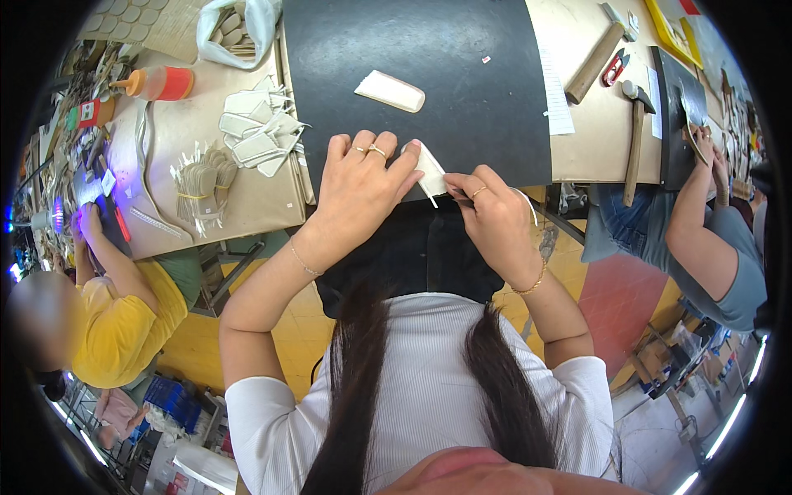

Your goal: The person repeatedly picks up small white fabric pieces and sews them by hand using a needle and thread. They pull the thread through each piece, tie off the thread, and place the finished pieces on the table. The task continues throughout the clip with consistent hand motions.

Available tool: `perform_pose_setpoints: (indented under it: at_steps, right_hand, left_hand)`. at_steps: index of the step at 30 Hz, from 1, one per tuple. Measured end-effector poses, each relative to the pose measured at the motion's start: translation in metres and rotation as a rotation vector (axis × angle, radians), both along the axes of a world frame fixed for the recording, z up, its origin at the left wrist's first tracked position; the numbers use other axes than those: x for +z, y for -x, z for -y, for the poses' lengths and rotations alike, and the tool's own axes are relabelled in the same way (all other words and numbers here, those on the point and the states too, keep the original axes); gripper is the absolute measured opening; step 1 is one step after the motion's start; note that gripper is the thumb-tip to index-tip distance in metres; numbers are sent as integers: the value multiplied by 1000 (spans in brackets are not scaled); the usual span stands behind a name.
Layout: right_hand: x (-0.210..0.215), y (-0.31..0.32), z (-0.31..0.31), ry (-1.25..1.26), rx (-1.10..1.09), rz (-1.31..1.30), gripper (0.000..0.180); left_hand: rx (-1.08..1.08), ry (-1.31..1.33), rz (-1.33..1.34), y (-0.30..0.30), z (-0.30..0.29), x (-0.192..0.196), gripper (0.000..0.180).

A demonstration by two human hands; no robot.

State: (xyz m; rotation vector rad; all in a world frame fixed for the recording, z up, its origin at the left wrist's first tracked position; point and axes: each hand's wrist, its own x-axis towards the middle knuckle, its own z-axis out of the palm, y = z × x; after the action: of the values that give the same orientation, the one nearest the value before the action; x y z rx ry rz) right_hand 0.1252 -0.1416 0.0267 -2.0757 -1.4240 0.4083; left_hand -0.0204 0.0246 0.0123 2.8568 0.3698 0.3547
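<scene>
Over the near edge of a black mat (346, 58), both hands grip a small cream flat piece (431, 176) with a thin white strip along its edge. My left hand (363, 194) pinches its upper left side between thumb and forefinger. On its right side, the thumb and fingers of my right hand (495, 219) are closed on the same piece. A thin white cord end (530, 206) shows beside the right hand. Further up the mat lies a cream elongated piece (392, 91) with one rounded end. My fingers hide part of the held piece.
Left of the mat are a pile of white tabs (260, 124), a banded beige bundle (198, 186), a plastic bag of pieces (238, 33) and a red-orange squeeze bottle (165, 83). Rightward lie a hammer (635, 140) and red snips (615, 68). Co-workers sit on both sides.
</scene>
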Motion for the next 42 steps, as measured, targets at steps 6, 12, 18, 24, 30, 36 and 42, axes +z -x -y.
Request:
perform_pose_setpoints:
  at_steps: [6,12,18,24,30,36,42]
  right_hand:
    - [0,2,-1,36,2,47,21]
    - [3,5,-1,83,0,75,24]
    - [6,6,-2,89,36,200,28]
    - [6,8,-1,90,59,207,30]
    - [2,4,0,72,61,157,36]
    - [0,1,14,46,71,154,30]
    - [15,1,29,166,71,119,33]
  left_hand:
    - [-2,-4,-21,0,0,1,34]
    - [12,17,-6,-1,0,0,33]
    - [168,136,54,-13,11,-3,28]
    - [410,337,64,-30,3,-8,19]
    - [176,280,64,-13,1,0,43]
    - [220,297,-5,-7,6,-2,43]
    - [222,319,60,-8,6,-6,36]
